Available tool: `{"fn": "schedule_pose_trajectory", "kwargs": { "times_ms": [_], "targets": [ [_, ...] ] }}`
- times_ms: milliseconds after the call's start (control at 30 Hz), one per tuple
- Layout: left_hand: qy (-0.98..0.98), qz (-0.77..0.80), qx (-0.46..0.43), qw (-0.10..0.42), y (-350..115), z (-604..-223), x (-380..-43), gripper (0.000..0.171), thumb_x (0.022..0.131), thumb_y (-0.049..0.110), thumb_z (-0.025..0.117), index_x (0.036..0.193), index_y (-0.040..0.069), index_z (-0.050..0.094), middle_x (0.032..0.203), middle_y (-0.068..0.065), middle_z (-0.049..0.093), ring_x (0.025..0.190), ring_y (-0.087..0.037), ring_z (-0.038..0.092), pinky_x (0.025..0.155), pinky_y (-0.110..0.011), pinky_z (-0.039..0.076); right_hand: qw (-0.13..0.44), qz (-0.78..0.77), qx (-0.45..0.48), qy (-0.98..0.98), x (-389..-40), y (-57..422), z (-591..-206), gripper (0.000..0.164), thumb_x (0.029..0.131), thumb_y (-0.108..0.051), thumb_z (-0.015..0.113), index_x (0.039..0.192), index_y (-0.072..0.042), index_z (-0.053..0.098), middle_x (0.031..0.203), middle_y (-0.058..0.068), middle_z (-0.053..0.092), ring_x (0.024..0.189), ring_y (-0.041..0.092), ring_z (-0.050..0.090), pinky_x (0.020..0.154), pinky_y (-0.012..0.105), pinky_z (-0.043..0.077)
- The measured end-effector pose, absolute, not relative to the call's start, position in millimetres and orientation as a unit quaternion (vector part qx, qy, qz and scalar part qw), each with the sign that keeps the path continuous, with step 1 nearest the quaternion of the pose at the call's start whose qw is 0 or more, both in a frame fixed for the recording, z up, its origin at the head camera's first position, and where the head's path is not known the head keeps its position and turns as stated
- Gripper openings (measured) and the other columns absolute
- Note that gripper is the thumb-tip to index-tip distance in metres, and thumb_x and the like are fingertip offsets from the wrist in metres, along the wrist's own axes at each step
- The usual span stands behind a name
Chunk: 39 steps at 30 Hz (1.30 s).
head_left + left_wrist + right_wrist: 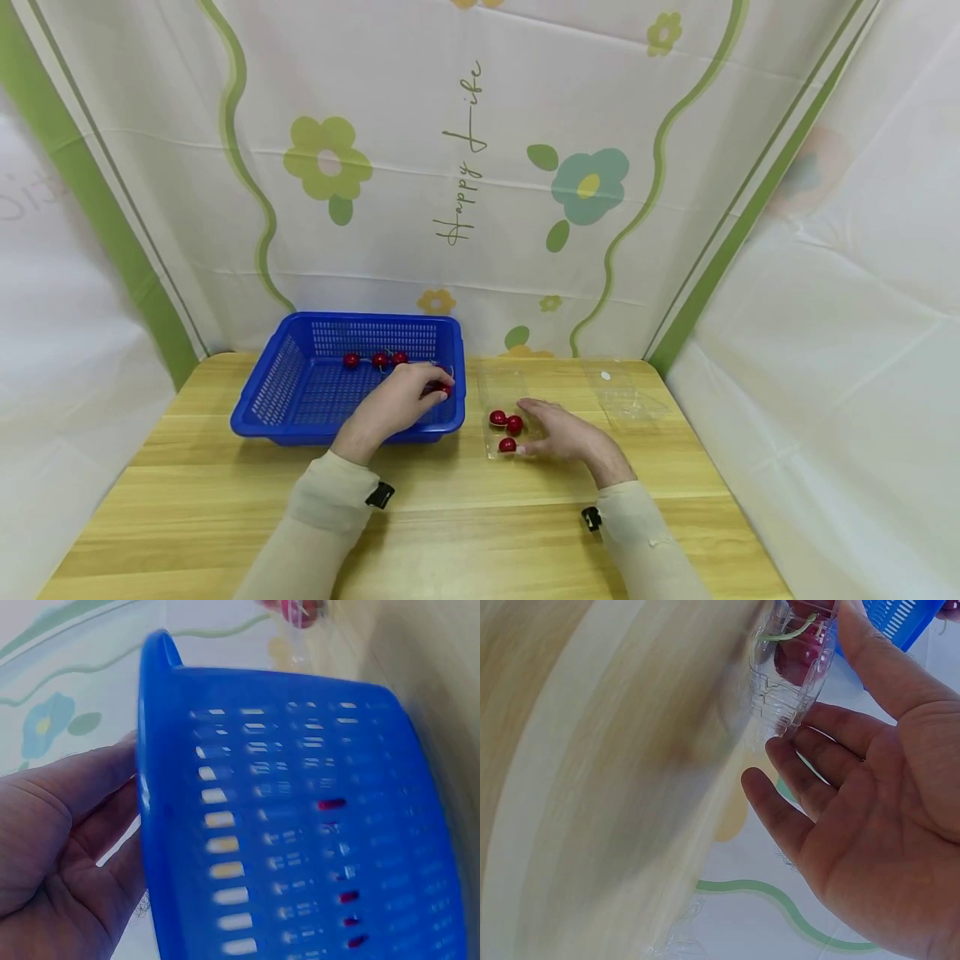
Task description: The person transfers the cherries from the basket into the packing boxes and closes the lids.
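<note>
Held cherry (444, 389): btwn L thumb & fingertips, at R end of basket.
L hand (401, 398): fingers curled, pinching that cherry.
Blue basket (273, 392): 3 loose cherries (380, 360) nr far wall.
Clear tray (497, 387): R of basket, 3 more cherries (513, 425) in it.
R hand (566, 433): fingers spread, loosely bent, at tray edge; gripping nothing.
Clear plastic pc (633, 406): farther R, on wood-grain tbl (480, 533).
</note>
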<state>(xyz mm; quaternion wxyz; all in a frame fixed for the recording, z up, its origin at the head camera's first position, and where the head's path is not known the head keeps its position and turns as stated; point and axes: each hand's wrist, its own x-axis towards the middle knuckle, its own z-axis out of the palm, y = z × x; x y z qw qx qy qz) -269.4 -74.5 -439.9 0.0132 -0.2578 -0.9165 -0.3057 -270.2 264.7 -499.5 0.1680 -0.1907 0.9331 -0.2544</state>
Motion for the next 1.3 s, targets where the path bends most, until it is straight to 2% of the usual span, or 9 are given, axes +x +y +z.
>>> {"fn": "schedule_pose_trajectory", "kwargs": {
  "times_ms": [567,933,1300],
  "targets": [
    [-0.907,-0.306,-0.290,0.008,-35,-439,-259,0.018,0.113,0.009,0.078,0.128,0.005,0.086,0.122,-0.009,0.087,0.112,-0.022,0.083,0.101,-0.044,0.072,0.167,-0.249,-0.196,0.933,-274,266,-501,0.095,0.106,-0.033,0.090,0.179,0.002,0.041,0.187,0.027,0.041,0.176,0.054,0.037,0.146,0.070,0.029],
    [-0.897,-0.312,-0.313,-0.018,-14,-449,-259,0.020,0.113,0.008,0.078,0.131,0.006,0.086,0.132,-0.012,0.087,0.129,-0.032,0.082,0.116,-0.050,0.068,0.167,-0.252,-0.195,0.933,-274,266,-502,0.094,0.106,-0.032,0.091,0.179,0.002,0.041,0.186,0.027,0.043,0.175,0.054,0.038,0.145,0.071,0.031],
    [-0.907,-0.241,-0.345,-0.008,7,-457,-263,0.017,0.110,0.005,0.082,0.126,0.005,0.087,0.125,-0.009,0.088,0.118,-0.027,0.083,0.108,-0.044,0.071,0.170,-0.257,-0.194,0.931,-273,267,-502,0.093,0.106,-0.030,0.091,0.179,0.002,0.042,0.186,0.028,0.043,0.175,0.054,0.039,0.145,0.071,0.032]
  ]
}}
